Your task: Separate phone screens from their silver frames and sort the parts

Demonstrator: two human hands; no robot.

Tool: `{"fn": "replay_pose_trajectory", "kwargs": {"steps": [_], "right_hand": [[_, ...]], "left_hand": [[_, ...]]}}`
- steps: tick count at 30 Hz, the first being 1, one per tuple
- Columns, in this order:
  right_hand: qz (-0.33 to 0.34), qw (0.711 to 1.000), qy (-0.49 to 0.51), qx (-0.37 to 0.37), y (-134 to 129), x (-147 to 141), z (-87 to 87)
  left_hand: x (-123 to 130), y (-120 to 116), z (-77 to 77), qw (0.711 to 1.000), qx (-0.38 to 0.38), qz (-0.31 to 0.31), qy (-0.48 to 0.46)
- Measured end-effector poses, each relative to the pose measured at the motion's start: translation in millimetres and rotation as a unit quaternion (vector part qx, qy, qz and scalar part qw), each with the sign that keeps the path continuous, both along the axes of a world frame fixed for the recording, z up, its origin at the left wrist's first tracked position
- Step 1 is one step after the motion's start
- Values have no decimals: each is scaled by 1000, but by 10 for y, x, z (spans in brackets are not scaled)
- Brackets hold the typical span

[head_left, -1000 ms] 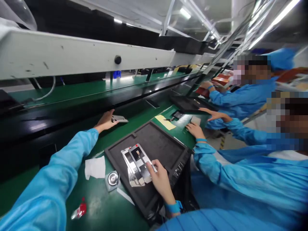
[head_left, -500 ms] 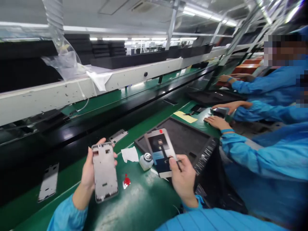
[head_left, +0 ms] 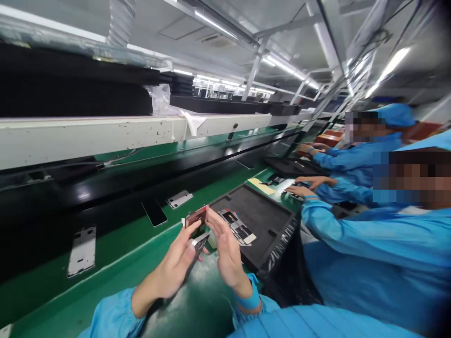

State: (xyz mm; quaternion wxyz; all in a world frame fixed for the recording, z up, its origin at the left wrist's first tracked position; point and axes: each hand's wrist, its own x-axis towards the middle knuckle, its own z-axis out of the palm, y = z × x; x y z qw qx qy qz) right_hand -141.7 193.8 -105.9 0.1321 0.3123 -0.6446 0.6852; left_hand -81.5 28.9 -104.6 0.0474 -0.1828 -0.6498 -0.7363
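My left hand [head_left: 171, 265] grips a grey phone frame [head_left: 199, 242], which is tilted nearly edge-on, with the thumb along its side. Just beyond it, a thin phone screen [head_left: 196, 215] with a red mark at its top corner stands up between my two hands. My right hand [head_left: 227, 249] has its fingers together at the screen's right edge, and my left index finger reaches its lower side. The thumb side of the right-hand grip is partly hidden. Beside my right hand, phone screens [head_left: 243, 230] lie at the near left of a black tray [head_left: 260, 211].
Phone frames [head_left: 81, 251] [head_left: 179, 199] and a dark phone panel [head_left: 154, 212] lie on the belt to the left. A yellow sheet [head_left: 260, 186] is behind the tray. Co-workers' hands [head_left: 301, 190] work at the right. A white beam [head_left: 134, 134] crosses above the belt.
Both hands have come together, bringing the screen up to the frame. The frame has turned from face-on to nearly edge-on. The view has shifted, and a dark panel now shows on the belt.
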Motion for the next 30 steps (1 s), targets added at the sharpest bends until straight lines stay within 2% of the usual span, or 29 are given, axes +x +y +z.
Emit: {"fn": "replay_pose_trajectory", "kwargs": {"steps": [3, 5, 16, 21, 24, 26, 28, 30], "right_hand": [[2, 1000, -4, -18, -39, 14, 147], [-5, 999, -18, -43, -69, 18, 186], [-79, 991, -42, -95, -216, -35, 240], [-73, 993, -12, -88, -187, -96, 312], [-61, 996, -4, -65, -111, -143, 335], [-82, 995, 13, -50, -42, -190, 277], [-91, 996, 26, 1, 21, -248, 115], [-50, 991, 8, 124, 55, -301, -152]], "left_hand": [[6, 23, -17, 991, -109, 22, 80], [7, 26, -18, 981, -147, 33, 119], [-31, -28, -165, 953, -249, 37, 170], [-56, -21, -162, 938, -286, 31, 193], [-80, -76, -53, 943, -280, 50, 171], [-109, -182, 56, 954, -242, 126, 127], [-141, -340, 173, 959, -173, 214, 69], [-165, -508, 278, 960, -86, 264, 28]]}}
